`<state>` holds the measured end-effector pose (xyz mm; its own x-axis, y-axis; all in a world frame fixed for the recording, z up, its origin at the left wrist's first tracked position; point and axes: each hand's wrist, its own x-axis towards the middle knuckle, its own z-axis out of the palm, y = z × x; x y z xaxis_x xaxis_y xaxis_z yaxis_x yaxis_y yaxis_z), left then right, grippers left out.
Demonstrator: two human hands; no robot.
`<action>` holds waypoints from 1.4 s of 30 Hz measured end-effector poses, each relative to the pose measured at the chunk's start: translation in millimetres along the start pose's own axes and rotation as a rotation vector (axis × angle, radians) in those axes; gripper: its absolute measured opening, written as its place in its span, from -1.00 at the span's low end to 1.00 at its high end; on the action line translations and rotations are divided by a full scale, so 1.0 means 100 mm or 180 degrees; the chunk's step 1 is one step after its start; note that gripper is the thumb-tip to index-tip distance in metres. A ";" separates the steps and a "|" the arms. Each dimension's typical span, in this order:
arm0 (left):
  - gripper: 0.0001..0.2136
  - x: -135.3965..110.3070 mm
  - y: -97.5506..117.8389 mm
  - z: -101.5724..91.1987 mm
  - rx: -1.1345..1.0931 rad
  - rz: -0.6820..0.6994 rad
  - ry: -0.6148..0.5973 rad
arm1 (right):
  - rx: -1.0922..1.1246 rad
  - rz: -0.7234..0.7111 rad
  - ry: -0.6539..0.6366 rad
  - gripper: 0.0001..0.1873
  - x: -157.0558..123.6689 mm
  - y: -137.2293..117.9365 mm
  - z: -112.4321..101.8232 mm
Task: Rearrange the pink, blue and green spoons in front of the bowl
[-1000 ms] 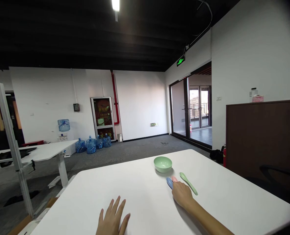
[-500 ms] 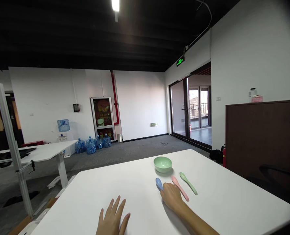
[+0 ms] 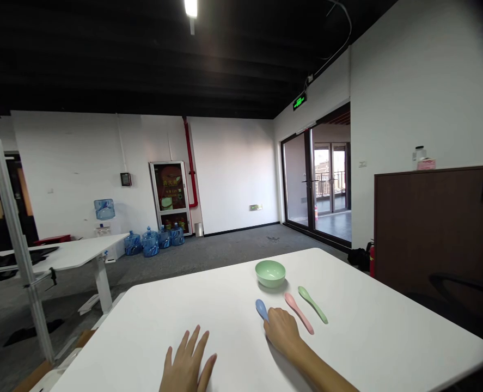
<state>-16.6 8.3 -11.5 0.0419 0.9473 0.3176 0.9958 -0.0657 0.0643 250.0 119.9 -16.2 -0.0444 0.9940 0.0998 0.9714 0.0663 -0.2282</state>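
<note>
My right hand (image 3: pixel 282 329) is closed around the handle of a blue spoon (image 3: pixel 261 309), whose bowl end points away from me. The handle itself is hidden under my fingers. Just right of that hand lies a pink spoon (image 3: pixel 299 314), and beyond it a green spoon (image 3: pixel 313 305), both slanting on the tabletop. Behind the spoons stands a green bowl (image 3: pixel 270 274), upright, with nothing visible inside. My left hand (image 3: pixel 186 362) rests palm down near the front of the table, fingers spread, holding nothing.
The white table (image 3: pixel 151 316) has rounded corners and fills the foreground. A brown cabinet (image 3: pixel 433 228) stands beyond its right side. At the left are a second white table (image 3: pixel 81 252) and a metal post (image 3: pixel 20 239). Several blue water bottles (image 3: pixel 150 242) stand by the far wall.
My right hand has shifted slightly left and toward me, and the blue spoon has moved with it. My left hand stays in place, as do the bowl and other spoons.
</note>
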 end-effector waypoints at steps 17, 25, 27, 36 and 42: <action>-0.51 0.03 -0.06 0.01 -0.0010 -0.0033 0.0045 | 0.0456 -0.0317 0.0630 -0.56 -0.28 0.42 -0.22; -0.51 0.07 -0.01 -0.09 0.0126 -0.0167 0.0011 | 0.0579 -0.0493 0.0812 -0.37 -0.28 0.80 -0.27; -0.51 0.08 0.00 -0.11 0.0139 -0.0199 -0.0032 | 0.0570 -0.0503 0.0702 -0.35 -0.32 0.86 -0.26; -0.50 0.09 -0.05 -0.01 0.0023 -0.0128 0.0007 | 0.0551 -0.0551 0.0667 -0.32 -0.36 1.02 -0.13; -0.51 0.09 -0.13 0.07 0.0051 -0.0105 0.0075 | 0.0517 -0.0642 0.0916 -0.33 -0.30 1.08 0.00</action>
<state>-28.1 19.5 -15.9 0.0075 0.9412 0.3377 0.9978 -0.0295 0.0601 355.9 97.3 -43.6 -0.1411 0.8961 0.4209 0.8992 0.2938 -0.3242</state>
